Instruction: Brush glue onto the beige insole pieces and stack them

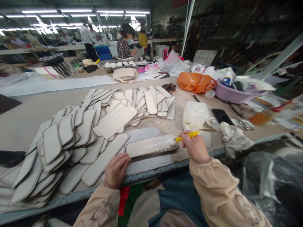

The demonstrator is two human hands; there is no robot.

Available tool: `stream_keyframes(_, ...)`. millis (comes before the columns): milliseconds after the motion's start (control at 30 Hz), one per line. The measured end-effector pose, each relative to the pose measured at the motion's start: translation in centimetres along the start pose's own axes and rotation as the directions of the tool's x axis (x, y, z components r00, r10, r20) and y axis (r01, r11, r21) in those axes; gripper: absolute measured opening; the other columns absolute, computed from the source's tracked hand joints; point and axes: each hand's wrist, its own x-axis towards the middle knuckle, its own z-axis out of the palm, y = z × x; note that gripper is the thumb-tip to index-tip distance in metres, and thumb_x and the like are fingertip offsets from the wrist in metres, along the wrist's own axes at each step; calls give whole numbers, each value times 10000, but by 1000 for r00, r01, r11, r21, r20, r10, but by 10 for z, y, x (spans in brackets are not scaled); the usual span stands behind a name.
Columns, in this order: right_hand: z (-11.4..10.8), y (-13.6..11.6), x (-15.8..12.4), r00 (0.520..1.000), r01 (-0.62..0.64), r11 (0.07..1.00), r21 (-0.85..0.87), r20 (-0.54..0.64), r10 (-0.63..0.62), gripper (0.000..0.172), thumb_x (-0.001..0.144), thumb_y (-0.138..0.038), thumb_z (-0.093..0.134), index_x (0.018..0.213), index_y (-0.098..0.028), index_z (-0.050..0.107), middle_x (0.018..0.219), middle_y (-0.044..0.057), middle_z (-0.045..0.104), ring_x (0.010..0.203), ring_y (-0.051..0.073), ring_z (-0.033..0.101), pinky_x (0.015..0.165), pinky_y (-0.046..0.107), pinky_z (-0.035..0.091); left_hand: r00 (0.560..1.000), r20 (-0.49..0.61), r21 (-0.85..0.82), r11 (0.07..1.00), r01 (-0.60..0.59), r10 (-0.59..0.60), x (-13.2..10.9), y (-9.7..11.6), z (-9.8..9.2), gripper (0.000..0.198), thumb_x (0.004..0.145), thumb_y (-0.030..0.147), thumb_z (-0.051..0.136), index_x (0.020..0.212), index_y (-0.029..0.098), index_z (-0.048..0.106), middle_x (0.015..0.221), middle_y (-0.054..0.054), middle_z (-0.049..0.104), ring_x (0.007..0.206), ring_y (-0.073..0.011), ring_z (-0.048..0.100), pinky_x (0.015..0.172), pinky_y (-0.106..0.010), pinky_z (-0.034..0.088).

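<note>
My right hand (195, 146) is closed round the yellow handle of a brush (187, 136). White paste covers the bristles, which touch the right end of a long cream panel (149, 144) with rounded corners. A wet white smear runs along that panel, the top one of a small stack near the table edge. At its left end my left hand (117, 170) has its fingers together, pinching the panel's corner. Beside the stack lies a big heap of similar cream panels (87, 129). Behind the brush stands a cut-open white plastic jug (195, 115).
To the right lie a crumpled paper (235, 138), a black phone-like slab (222, 116) and scissors (246, 125). Further back are an orange bag (196, 82) and a loaded purple basin (236, 94). A person in a patterned top (124, 49) works across the table.
</note>
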Motion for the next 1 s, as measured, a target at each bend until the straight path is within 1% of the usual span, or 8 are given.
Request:
stream_keyframes(100, -6, 0, -4, 998, 21, 997, -75, -63, -25, 273, 844, -355, 469, 658, -199, 593, 569, 3, 599, 617, 175, 561, 642, 295, 372, 1000, -8, 4, 1000, 8, -8, 0, 1, -1, 166, 811, 118, 669, 959, 188, 696, 970, -69, 712, 886, -173, 689, 825, -321, 584)
stream_keyframes(200, 5, -9, -16, 995, 95, 987, 131, -12, -95, 224, 869, -383, 506, 759, -205, 585, 520, -32, 532, 534, 145, 503, 584, 274, 369, 1000, -12, 7, 1000, 23, -23, 1, 3, -1, 164, 813, 124, 668, 958, 193, 701, 965, -68, 718, 887, -176, 692, 819, -325, 592)
stream_keyframes(367, 61, -29, -41, 941, 8, 819, 573, 273, -200, 257, 898, -454, 518, 850, -203, 545, 570, -33, 567, 469, 108, 463, 473, 230, 358, 999, 0, -2, 999, 45, -45, 3, 6, -3, 165, 820, 129, 660, 962, 196, 708, 959, -60, 727, 885, -171, 694, 843, -338, 597)
stream_keyframes(500, 102, -37, -52, 891, -29, 794, 607, 376, -255, 247, 912, -439, 496, 887, -199, 548, 622, -23, 611, 498, 99, 508, 507, 213, 402, 999, 10, -3, 999, 49, -49, 5, 9, -4, 152, 825, 137, 655, 956, 189, 712, 952, -60, 729, 875, -165, 695, 860, -337, 594)
stream_keyframes(600, 111, -36, -51, 865, -45, 823, 566, 434, -252, 233, 913, -413, 477, 871, -195, 546, 607, -28, 609, 483, 91, 503, 494, 205, 397, 999, 13, 3, 999, 46, -46, 6, 9, -5, 138, 829, 148, 653, 945, 189, 715, 952, -60, 730, 878, -166, 696, 863, -332, 593)
stream_keyframes(733, 89, -28, -37, 904, -8, 883, 468, 382, -194, 208, 888, -367, 484, 839, -188, 577, 542, -38, 576, 459, 98, 480, 474, 214, 374, 999, 8, -2, 999, 50, -50, 4, 7, -3, 136, 827, 144, 656, 941, 189, 715, 951, -59, 729, 880, -165, 695, 851, -326, 596)
stream_keyframes(867, 40, -17, -18, 974, 15, 944, 330, 210, -88, 228, 846, -373, 531, 772, -173, 611, 514, -21, 560, 454, 113, 459, 468, 243, 356, 998, 3, -20, 998, 67, -67, 1, 5, -2, 136, 832, 155, 651, 944, 200, 715, 973, -62, 726, 897, -175, 695, 825, -326, 602)
stream_keyframes(1000, -4, -11, -9, 998, 67, 935, 347, -14, -66, 194, 826, -359, 543, 792, -180, 609, 497, -35, 531, 442, 108, 435, 451, 242, 316, 999, -2, -12, 999, 50, -50, 2, 5, -2, 140, 831, 163, 653, 951, 204, 712, 973, -63, 724, 889, -179, 697, 815, -319, 601)
